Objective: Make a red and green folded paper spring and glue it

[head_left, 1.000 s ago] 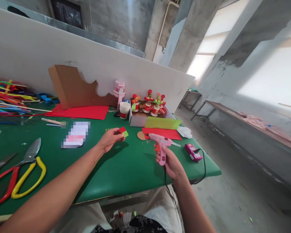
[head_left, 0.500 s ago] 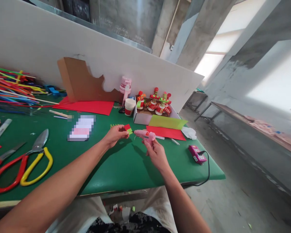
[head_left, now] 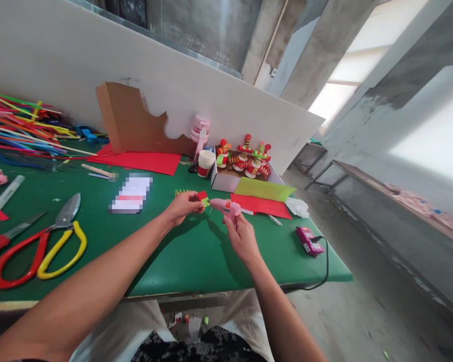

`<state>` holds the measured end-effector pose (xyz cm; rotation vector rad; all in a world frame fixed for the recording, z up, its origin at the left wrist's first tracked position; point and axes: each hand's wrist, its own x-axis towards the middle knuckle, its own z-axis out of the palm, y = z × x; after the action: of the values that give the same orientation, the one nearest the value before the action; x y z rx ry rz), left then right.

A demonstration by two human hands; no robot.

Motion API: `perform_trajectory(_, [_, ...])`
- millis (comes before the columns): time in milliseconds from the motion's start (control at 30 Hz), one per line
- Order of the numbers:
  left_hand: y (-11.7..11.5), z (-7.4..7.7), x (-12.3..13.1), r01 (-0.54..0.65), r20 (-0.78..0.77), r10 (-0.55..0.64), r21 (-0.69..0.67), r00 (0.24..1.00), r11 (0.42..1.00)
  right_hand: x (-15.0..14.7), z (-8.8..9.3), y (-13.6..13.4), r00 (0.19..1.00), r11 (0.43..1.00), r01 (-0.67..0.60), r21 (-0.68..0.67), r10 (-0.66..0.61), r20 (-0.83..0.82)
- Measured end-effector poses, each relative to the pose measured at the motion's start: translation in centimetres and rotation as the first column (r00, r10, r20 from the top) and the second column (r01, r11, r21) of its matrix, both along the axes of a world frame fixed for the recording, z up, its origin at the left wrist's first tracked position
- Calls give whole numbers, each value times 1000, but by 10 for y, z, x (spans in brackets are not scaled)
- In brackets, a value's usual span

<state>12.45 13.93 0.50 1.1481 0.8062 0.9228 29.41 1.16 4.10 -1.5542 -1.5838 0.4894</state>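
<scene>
Between the fingertips of my left hand is a small red and lime-green piece of paper. My right hand is wrapped round a pink glue gun, its nozzle pointing left at the paper piece and close to it or touching; I cannot tell which. Just behind my left hand lies a yellow-green zigzag paper strip, partly covered by the hand. Beyond the glue gun are a lime-green sheet and a red sheet.
A white box holds several red and green paper-cup figures, beside a paper cup. Large scissors and a knife lie at left, near colourful pipe cleaners. A purple power box with a black cord sits at right.
The view has shifted slightly, so the table things appear a little further right. Both hands keep their grips, and the glue gun nozzle stays at the paper piece.
</scene>
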Motion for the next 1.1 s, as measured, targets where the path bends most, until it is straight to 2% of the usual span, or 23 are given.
perform_trajectory(400, [0, 4, -1, 6, 16, -5, -63, 1000, 998, 0, -3, 2, 987, 1000, -14, 23, 10, 163])
perform_trajectory(1100, [1, 4, -1, 23, 17, -22, -51, 1000, 998, -3, -4, 5, 961, 1000, 18, 20, -23, 276])
